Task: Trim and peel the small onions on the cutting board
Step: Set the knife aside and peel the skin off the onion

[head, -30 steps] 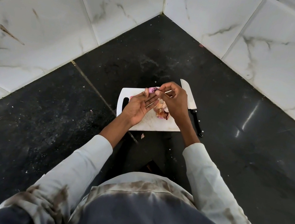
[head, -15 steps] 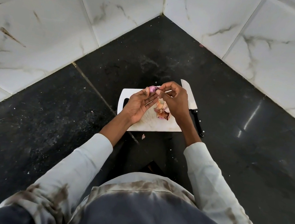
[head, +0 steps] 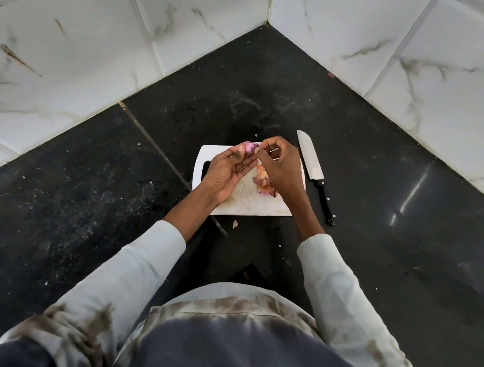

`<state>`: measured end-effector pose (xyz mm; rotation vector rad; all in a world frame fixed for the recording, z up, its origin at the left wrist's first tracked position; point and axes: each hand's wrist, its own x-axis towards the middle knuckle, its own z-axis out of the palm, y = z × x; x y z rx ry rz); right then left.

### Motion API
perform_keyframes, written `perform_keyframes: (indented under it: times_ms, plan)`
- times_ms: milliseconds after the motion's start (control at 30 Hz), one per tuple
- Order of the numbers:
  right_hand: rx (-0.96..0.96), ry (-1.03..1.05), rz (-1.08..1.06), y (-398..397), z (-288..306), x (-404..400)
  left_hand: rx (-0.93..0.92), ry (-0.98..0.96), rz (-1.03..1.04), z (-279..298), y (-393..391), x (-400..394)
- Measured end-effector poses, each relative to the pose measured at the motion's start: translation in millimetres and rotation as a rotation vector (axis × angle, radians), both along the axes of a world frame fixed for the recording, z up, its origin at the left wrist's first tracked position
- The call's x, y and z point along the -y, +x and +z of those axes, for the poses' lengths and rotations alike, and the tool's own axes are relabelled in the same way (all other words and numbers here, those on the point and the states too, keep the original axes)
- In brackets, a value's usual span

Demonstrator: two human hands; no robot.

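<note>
Fingers (head: 261, 150) of the right hand (head: 279, 165) pinch skin at a small pink onion (head: 250, 146), which the left hand (head: 225, 169) grips at its fingertips above the far edge of the white cutting board (head: 257, 206) on the black tabletop (head: 385, 239). Peeling looks partway done: this onion shows bare flesh. Loose peelings (head: 264, 184) lie on the board; other onions aren't visible. A knife (head: 315, 176) rests just beside the board.
</note>
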<state>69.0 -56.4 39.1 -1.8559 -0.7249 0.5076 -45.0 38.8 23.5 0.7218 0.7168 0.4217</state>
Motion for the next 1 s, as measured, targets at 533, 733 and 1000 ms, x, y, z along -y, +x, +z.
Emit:
perform_keyframes:
  times_ms: [533, 733, 1000]
  plan:
    - [-0.230, 0.079, -0.071, -0.9, -7.3, 8.6, -0.115, 0.162, 0.105, -8.8, -0.9, -4.7]
    - [-0.295, 0.085, -0.071, -2.1, -4.0, 9.8, -0.153, 0.273, 0.051, -2.4, -1.4, 0.2]
    - [-0.465, 0.118, -0.094, -1.6, 2.4, 10.5, -0.248, 0.560, -0.065, 4.6, -2.2, 5.2]
